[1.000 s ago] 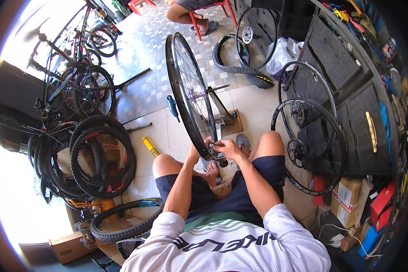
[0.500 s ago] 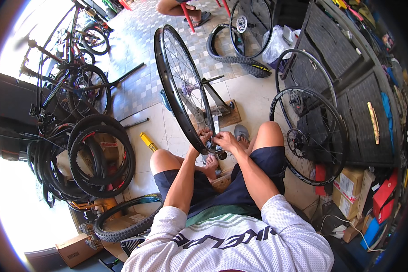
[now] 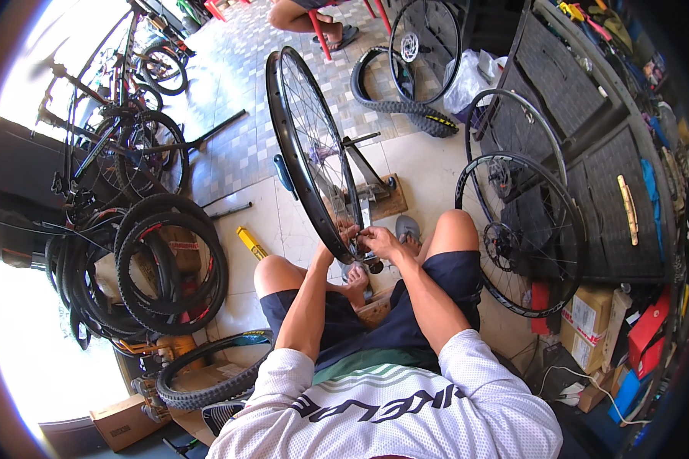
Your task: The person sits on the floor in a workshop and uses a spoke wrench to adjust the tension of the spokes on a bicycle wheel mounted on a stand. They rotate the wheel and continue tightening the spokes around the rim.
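A black-rimmed bicycle wheel [image 3: 289, 126] without a tire stands upright in front of me, held in a truing stand [image 3: 367, 174] on a wooden base. My left hand [image 3: 343, 239] is closed round the near part of the rim, beside the spokes. Just to its right, my right hand [image 3: 380, 242] pinches at the spoke ends by the rim, its fingertips almost meeting the left ones. Whatever small part lies between the right fingertips is too small to make out. A dark round knob [image 3: 375, 266] shows just below the hands.
Black tires [image 3: 172, 264] hang in a bunch at the left, below parked bicycles [image 3: 107, 115]. Two wheels [image 3: 518, 233] lean on a dark cabinet [image 3: 612, 199] at the right. A yellow box [image 3: 251, 243] lies by my left knee. At the back, a person's leg [image 3: 295, 17] shows beside a red stool.
The view has shifted slightly. Both hands stay at the near part of the rim, with only small movement of the right fingers.
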Available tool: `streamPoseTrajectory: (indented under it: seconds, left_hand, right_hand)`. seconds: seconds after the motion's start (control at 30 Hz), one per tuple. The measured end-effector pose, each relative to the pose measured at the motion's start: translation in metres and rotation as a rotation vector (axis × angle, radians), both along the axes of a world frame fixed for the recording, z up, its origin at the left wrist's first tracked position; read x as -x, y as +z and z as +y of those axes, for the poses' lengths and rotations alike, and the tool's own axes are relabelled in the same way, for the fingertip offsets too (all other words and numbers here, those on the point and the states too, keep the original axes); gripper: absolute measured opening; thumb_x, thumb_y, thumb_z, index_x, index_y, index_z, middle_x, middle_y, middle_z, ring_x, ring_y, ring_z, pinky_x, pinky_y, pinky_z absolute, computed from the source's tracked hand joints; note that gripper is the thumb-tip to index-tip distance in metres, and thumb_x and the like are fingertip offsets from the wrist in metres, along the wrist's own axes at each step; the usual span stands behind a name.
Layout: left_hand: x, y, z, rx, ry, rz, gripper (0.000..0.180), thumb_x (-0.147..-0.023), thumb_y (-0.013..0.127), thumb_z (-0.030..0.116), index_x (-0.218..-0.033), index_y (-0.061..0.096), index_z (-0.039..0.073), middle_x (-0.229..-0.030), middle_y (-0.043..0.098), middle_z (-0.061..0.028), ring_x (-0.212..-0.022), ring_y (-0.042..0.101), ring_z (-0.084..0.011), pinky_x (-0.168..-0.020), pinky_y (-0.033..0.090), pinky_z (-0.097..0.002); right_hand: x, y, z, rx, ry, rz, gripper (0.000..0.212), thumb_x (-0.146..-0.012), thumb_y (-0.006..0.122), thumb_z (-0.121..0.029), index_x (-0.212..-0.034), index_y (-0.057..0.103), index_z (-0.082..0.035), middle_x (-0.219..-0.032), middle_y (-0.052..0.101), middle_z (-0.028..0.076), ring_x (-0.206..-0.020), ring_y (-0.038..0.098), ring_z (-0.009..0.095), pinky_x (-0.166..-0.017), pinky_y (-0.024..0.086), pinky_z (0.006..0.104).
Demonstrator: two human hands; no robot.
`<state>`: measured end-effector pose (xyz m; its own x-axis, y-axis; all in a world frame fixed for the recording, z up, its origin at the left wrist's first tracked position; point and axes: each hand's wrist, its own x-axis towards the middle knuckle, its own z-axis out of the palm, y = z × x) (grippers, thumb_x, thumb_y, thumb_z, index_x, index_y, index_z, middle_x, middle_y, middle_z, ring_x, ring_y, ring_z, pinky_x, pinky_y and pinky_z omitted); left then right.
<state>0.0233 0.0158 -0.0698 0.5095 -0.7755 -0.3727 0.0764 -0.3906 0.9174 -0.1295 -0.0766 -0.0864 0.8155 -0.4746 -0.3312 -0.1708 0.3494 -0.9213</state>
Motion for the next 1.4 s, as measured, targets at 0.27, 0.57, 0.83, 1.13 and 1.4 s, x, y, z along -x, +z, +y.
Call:
streamPoseTrajectory:
  seconds: [0.27, 0.57, 0.83, 1.13, 1.4]
  left_hand:
    - [0.006, 0.005, -0.014, -0.049, -0.087, -0.166, 0.040, -0.081, 0.080, 0.033, -0.090, 0.068, -0.004, -0.075, 0.066, -0.0060, -0.065, 0.063, -0.0126, -0.059, 0.051, -0.0288]
    - [0.008, 0.007, -0.013, -0.063, -0.215, -0.299, 0.039, -0.083, 0.075, 0.041, -0.082, 0.068, 0.003, -0.066, 0.061, -0.0080, -0.060, 0.056, -0.0164, -0.056, 0.046, -0.0349]
    - [-0.005, -0.010, -0.011, -0.070, -0.305, -0.470, 0.024, -0.077, 0.078, 0.034, -0.083, 0.070, 0.012, -0.065, 0.056, -0.0073, -0.060, 0.056, -0.0204, -0.055, 0.044, -0.0381]
    - [-0.014, -0.021, 0.006, 0.013, -0.426, -0.594, 0.031, -0.083, 0.072, 0.044, -0.086, 0.071, 0.014, -0.070, 0.063, -0.0105, -0.062, 0.061, -0.0273, -0.056, 0.046, -0.0415]
    - [-0.006, 0.016, 0.002, -0.038, -0.376, -0.431, 0.027, -0.083, 0.074, 0.038, -0.091, 0.072, 0.013, -0.083, 0.069, -0.0113, -0.070, 0.065, -0.0255, -0.062, 0.051, -0.0388]
  right_hand:
    - [0.009, 0.010, -0.003, 0.336, -0.007, 0.143, 0.050, -0.083, 0.077, -0.033, -0.118, 0.060, -0.002, -0.087, 0.073, 0.010, -0.076, 0.068, 0.018, -0.068, 0.053, 0.0334]
    - [0.015, 0.024, -0.008, 0.309, 0.013, 0.172, 0.058, -0.077, 0.074, -0.027, -0.127, 0.052, -0.007, -0.090, 0.072, 0.015, -0.086, 0.070, 0.034, -0.076, 0.053, 0.0420]
    - [0.006, 0.041, 0.012, 0.590, -0.055, 0.121, 0.066, -0.078, 0.073, -0.017, -0.136, 0.043, -0.005, -0.092, 0.071, 0.015, -0.084, 0.070, 0.030, -0.077, 0.053, 0.0397]
    - [-0.002, 0.046, 0.020, 0.701, -0.088, 0.238, 0.066, -0.078, 0.071, -0.017, -0.136, 0.042, -0.003, -0.089, 0.070, 0.015, -0.082, 0.069, 0.030, -0.074, 0.053, 0.0406]
    - [0.007, 0.017, 0.001, 0.463, -0.072, 0.145, 0.065, -0.079, 0.071, -0.022, -0.135, 0.044, -0.004, -0.087, 0.071, 0.016, -0.080, 0.069, 0.031, -0.074, 0.053, 0.0411]
